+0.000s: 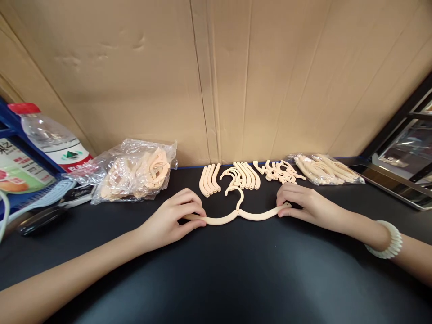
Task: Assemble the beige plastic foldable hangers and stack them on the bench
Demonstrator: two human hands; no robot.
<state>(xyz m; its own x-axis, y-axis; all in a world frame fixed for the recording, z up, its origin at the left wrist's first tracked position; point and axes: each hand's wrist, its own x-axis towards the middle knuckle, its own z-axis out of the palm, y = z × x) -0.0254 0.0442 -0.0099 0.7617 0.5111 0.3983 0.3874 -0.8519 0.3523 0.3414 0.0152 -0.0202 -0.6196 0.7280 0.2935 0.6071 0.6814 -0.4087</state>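
Hanger [239, 213] lies between two hands, low at the worktop [256, 279], its hook [242, 197] toward the far side; the left hand [180, 213] pinches one end between thumb and fingers; the right hand [302, 203] grips the other end likewise; just beyond lie curved bars [249, 175] in a row and a pile of small pieces [280, 172]; farther out, a clear bag [135, 173] of parts sits to the left, a flatter bag [329, 169] to the right; a red-capped bottle [56, 137] is at far left.

Brown cardboard [141, 90] stands behind a red-capped bottle [50, 135].
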